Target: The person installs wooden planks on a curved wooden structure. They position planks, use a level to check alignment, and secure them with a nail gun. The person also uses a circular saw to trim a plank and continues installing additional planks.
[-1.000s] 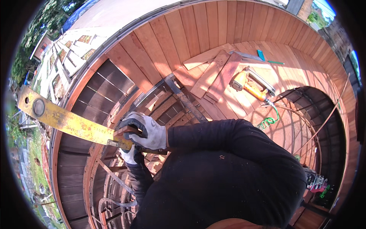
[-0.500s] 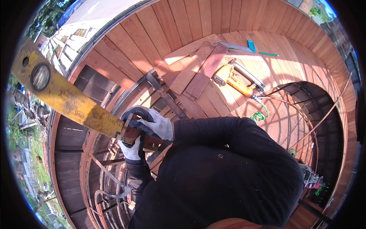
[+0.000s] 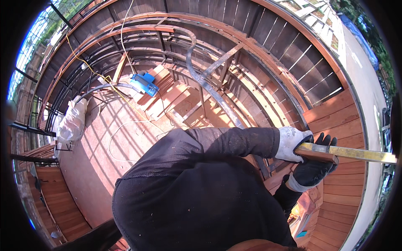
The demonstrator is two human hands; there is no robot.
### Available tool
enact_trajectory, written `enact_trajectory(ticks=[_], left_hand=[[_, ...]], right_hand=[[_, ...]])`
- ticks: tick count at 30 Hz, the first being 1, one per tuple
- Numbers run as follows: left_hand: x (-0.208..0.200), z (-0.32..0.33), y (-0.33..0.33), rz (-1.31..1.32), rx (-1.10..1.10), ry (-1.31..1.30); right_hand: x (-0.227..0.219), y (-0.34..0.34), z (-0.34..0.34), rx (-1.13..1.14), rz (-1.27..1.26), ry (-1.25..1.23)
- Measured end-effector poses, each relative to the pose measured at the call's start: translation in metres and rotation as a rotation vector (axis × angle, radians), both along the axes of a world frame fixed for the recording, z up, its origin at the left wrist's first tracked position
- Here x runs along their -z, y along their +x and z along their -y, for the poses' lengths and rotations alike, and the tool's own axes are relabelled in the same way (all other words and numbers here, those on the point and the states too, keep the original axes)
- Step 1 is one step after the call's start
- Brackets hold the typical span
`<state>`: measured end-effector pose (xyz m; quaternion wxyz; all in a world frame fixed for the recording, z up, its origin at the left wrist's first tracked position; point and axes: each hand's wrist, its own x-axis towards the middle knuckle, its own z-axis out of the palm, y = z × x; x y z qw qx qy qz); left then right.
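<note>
Left hand (image 3: pixel 293 144), pale glove: closed over the near end of the yellow level (image 3: pixel 354 154), fingers wrapped across its top. A short reddish wood strip (image 3: pixel 319 156) lies pressed against the level's underside inside the same grip.

Right hand (image 3: pixel 313 170), dark-palmed glove: cupped beneath the level and strip just outboard of the left hand. The fingertips curl up over the far edge, so both hands are clamped on the level.

Change over the last second: the level pointed out to the picture's left, with both hands left of centre. It now runs nearly horizontal toward the right rim, and the hands sit far right. The whole view has swung round with it. Judged: the person has turned, carrying the level to the other side of the structure.

Arm pose: the left forearm in its dark sleeve (image 3: pixel 234 142) reaches across the body, nearly straight. The right forearm comes up from below, its elbow tucked behind the torso.

Surroundings:
- Reddish deck boards (image 3: pixel 339 121) lie directly under the hands.
- A curved metal frame (image 3: pixel 209 90) drops away beyond.
- On the lower floor (image 3: pixel 104 167), well apart, sit a blue power tool (image 3: pixel 144 83) and a white sack (image 3: pixel 73 121).
</note>
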<state>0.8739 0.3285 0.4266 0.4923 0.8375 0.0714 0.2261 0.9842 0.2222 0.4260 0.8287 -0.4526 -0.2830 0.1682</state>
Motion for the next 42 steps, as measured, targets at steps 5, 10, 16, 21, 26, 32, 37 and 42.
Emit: enact_trajectory(ticks=[5, 10, 16, 21, 26, 32, 37, 42], left_hand=[[-0.005, 0.007, -0.004, 0.009, -0.049, -0.034], [0.001, 0.013, -0.002, 0.105, 0.033, -0.076], [-0.002, 0.032, 0.029, -0.145, 0.323, 0.001], [0.059, 0.023, 0.02, -0.291, 0.417, -0.019], [0.158, -0.034, -0.011, -0.482, -0.091, 0.193], [0.227, -0.096, -0.061, -0.694, -0.422, 0.524], [0.222, -0.089, -0.055, -0.706, -0.477, 0.451], [0.23, -0.091, -0.056, -0.694, -0.474, 0.466]], right_hand=[[-0.003, -0.011, -0.006, 0.059, 0.407, 0.016], [-0.006, 0.006, 0.014, -0.199, 0.364, -0.081], [-0.045, 0.049, 0.073, 0.154, 0.462, -0.402], [-0.08, 0.074, 0.127, 0.088, 0.335, -0.66], [-0.018, 0.109, 0.173, -0.027, 0.637, -1.047], [0.078, 0.144, 0.195, -0.119, 0.74, -1.219], [0.107, 0.164, 0.197, -0.203, 0.569, -1.304], [0.107, 0.165, 0.196, -0.159, 0.61, -1.403]])
